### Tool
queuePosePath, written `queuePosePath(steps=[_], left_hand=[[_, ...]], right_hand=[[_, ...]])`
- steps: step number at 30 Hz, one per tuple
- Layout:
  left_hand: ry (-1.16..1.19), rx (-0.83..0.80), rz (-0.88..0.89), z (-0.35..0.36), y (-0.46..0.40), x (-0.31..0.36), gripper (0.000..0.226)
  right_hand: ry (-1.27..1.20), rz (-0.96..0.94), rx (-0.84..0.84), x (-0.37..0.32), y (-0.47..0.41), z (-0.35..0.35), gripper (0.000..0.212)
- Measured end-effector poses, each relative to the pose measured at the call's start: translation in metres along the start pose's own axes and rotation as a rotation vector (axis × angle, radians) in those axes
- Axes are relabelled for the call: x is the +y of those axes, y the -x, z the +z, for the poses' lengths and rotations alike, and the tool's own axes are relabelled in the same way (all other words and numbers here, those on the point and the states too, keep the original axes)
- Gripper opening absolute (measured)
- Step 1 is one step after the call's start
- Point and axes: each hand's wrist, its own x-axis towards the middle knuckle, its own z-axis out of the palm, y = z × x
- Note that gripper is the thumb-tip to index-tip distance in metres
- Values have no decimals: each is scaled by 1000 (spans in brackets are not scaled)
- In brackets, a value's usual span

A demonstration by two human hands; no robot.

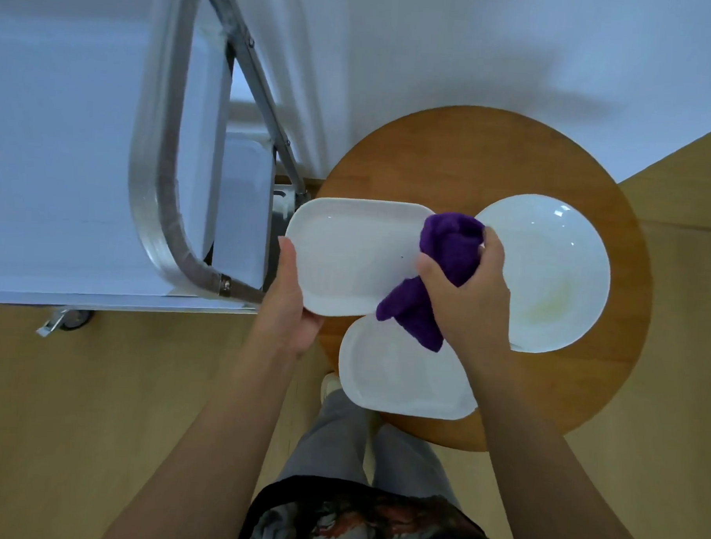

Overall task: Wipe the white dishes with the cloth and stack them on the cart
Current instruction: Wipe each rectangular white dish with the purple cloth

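Note:
My left hand (291,303) grips the near-left edge of a white rectangular dish (346,256), holding it above the round wooden table (452,151). My right hand (466,298) grips a bunched purple cloth (448,253) and presses it onto the right end of that dish. A second white rectangular dish (398,377) lies on the table's near edge, partly under the cloth. On the right of the table sits a round white plate (549,269) with a faint yellowish smear. The white cart top (56,174) with its metal handle (162,179) stands at the left.
The cart's caster (68,320) rests on the wooden floor (95,400). A lower cart shelf (242,207) shows behind the handle. White wall rises beyond the table. My legs and a shoe stand just in front of the table.

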Motion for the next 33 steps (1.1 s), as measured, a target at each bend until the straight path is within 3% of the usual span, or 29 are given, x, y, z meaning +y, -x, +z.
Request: queuePosePath(steps=[3, 6, 10, 12, 16, 20, 24, 28, 33], left_hand=[[81, -25, 18, 24, 29, 6, 49], [173, -72, 6, 52, 55, 8, 54], [143, -79, -1, 88, 78, 4, 82], [137, -53, 39, 101, 87, 6, 85], [104, -110, 205, 111, 100, 5, 61], [133, -86, 203, 112, 108, 2, 50], [160, -4, 174, 119, 113, 12, 66], [116, -34, 180, 120, 119, 21, 64], [51, 26, 126, 125, 128, 26, 86]], right_hand=[[203, -138, -93, -14, 1, -13, 89], [253, -246, 59, -25, 3, -25, 79], [220, -340, 210, -47, 12, -33, 65], [199, -439, 186, -58, 21, -35, 62], [187, -678, 87, -66, 49, -37, 52], [118, -734, -160, -65, 60, -57, 50], [94, -798, -280, -66, 67, -84, 49], [127, -921, -331, -55, 74, -108, 40], [148, -977, -254, -25, 79, -130, 37]])
